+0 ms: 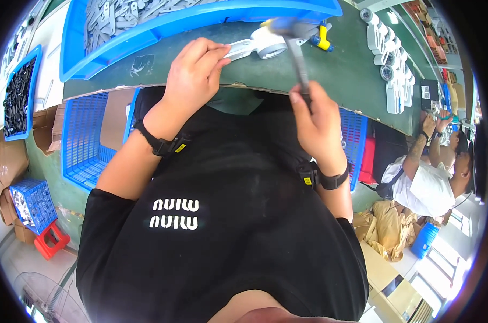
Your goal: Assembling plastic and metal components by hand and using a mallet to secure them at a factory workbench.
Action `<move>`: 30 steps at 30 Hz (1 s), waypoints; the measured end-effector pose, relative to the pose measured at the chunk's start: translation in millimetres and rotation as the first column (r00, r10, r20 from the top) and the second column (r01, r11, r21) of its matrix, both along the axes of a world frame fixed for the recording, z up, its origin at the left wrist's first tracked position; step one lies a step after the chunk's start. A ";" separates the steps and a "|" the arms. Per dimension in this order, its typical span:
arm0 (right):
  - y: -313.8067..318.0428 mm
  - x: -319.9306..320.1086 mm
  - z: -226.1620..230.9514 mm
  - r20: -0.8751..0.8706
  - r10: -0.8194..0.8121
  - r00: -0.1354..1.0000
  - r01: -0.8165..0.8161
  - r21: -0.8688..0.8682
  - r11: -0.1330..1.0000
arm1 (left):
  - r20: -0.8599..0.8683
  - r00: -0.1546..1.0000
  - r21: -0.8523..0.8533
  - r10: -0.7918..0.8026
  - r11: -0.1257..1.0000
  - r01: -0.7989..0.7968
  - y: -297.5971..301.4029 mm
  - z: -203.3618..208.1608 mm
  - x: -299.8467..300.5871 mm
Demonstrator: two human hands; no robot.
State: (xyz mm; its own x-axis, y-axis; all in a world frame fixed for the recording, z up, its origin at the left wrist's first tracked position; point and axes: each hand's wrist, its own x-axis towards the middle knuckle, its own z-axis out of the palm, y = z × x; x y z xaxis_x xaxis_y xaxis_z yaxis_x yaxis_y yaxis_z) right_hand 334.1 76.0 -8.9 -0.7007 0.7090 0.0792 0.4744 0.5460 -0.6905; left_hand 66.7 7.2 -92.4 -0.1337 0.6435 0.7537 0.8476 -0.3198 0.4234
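My left hand (194, 74) is closed on the narrow light-grey arm of a white part with a round end (271, 49), which rests on the green bench. In my right hand (318, 121) is the dark handle of a hammer (298, 60). The hammer's head is smeared by motion and hangs over or beside the round end; whether it touches cannot be made out. Just right of the head lies a yellow-and-black tool (323, 39), partly hidden, its kind unclear.
A blue bin (147, 39) of flat grey pieces stands at the back left. Several similar white parts (393, 70) line the bench's right side. A blue tray (19, 97) of small black pieces sits far left. Blue crates (85, 142) are under the bench. Other people work far right.
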 end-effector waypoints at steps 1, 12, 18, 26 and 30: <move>-4.0 0.4 0.4 -0.098 -0.120 0.988 0.111 -0.097 0.989 | 0.004 1.000 0.001 -0.001 1.000 0.001 0.7 0.0 0.4; -0.5 -10.7 2.3 -0.322 -0.187 0.928 0.174 -0.070 0.982 | -0.002 1.000 0.002 0.017 1.000 -0.017 1.6 -5.0 1.1; 12.6 -16.5 -24.1 -0.085 0.056 0.995 -0.037 0.208 0.977 | 0.230 0.972 -0.047 0.042 0.998 -0.032 -2.8 -7.7 3.0; -0.1 -19.2 -29.6 -0.368 -0.053 0.928 0.104 0.120 0.987 | 0.274 0.962 -0.066 0.007 0.998 0.012 -3.8 -9.8 2.4; 11.1 -15.8 -17.7 0.142 0.097 0.985 -0.124 0.199 0.972 | 0.293 0.956 -0.114 0.014 0.993 0.021 -7.3 -7.7 0.4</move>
